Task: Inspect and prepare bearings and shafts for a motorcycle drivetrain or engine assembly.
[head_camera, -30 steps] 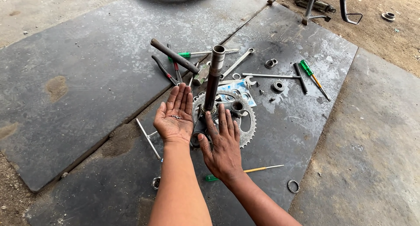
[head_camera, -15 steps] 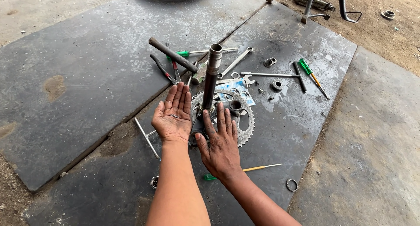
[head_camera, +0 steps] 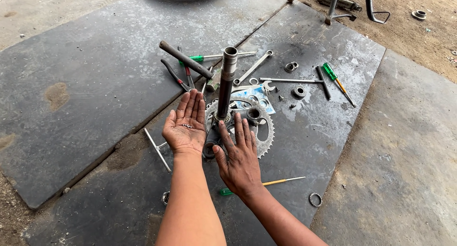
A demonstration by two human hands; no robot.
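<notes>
My left hand (head_camera: 185, 127) lies flat and palm up, just left of the chainring (head_camera: 247, 124), with a few tiny steel balls (head_camera: 187, 126) loose in the hollow of the palm; no grip is closed on them. My right hand (head_camera: 238, 158) is open too, fingers spread, palm down over the near edge of the chainring and the crank arm (head_camera: 211, 143); it holds nothing. From the chainring's centre a dark steel tube (head_camera: 226, 81) stands nearly upright. Beyond it lie pliers (head_camera: 173, 74), a green-handled screwdriver (head_camera: 209, 57) and a spanner (head_camera: 252, 67); a second screwdriver (head_camera: 266, 183) lies on the near side.

I judge the risk to be the balls: any tilt of my left palm would roll them off onto the metal sheet (head_camera: 95, 60), where they would scatter among the tools or into the dirt. A knock from my right hand could also topple the tube.
</notes>
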